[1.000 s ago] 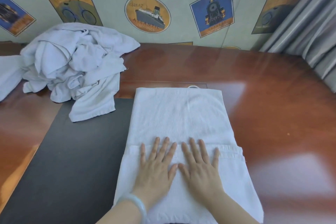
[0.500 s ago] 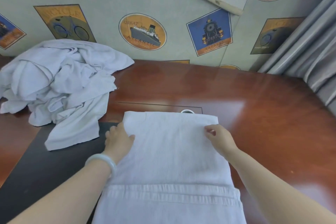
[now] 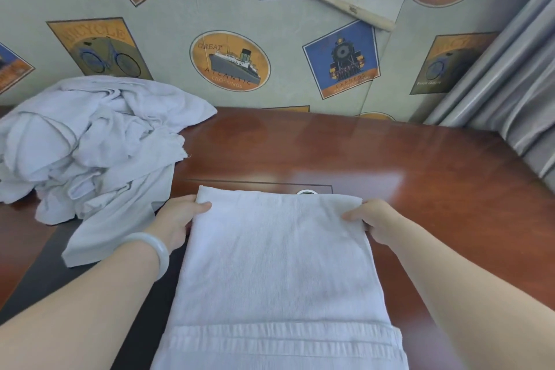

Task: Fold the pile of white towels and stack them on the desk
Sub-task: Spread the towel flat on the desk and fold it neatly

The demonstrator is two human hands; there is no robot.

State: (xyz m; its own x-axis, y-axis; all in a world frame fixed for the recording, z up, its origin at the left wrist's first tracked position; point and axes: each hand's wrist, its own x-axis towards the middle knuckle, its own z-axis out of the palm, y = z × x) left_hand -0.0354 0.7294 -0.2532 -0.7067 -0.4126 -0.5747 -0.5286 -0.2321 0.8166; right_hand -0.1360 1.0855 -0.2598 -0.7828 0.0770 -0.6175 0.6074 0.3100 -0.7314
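A white towel [image 3: 279, 264], folded lengthwise, lies flat on the wooden desk [image 3: 405, 189] in front of me, its hemmed end nearest me. My left hand [image 3: 177, 219] pinches the towel's far left corner, thumb on top. My right hand [image 3: 372, 219] pinches the far right corner the same way. A crumpled pile of white towels [image 3: 90, 147] sits at the left of the desk, against the wall.
A dark mat [image 3: 54, 279] covers the desk's left front, partly under the towel and pile. A small round grommet [image 3: 306, 192] peeks out behind the towel's far edge. Patterned wall behind; grey curtain [image 3: 510, 93] at the right.
Both hands left the near part of the towel, where they pressed flat, and reached to its far corners, which they now pinch. The view tilted up.
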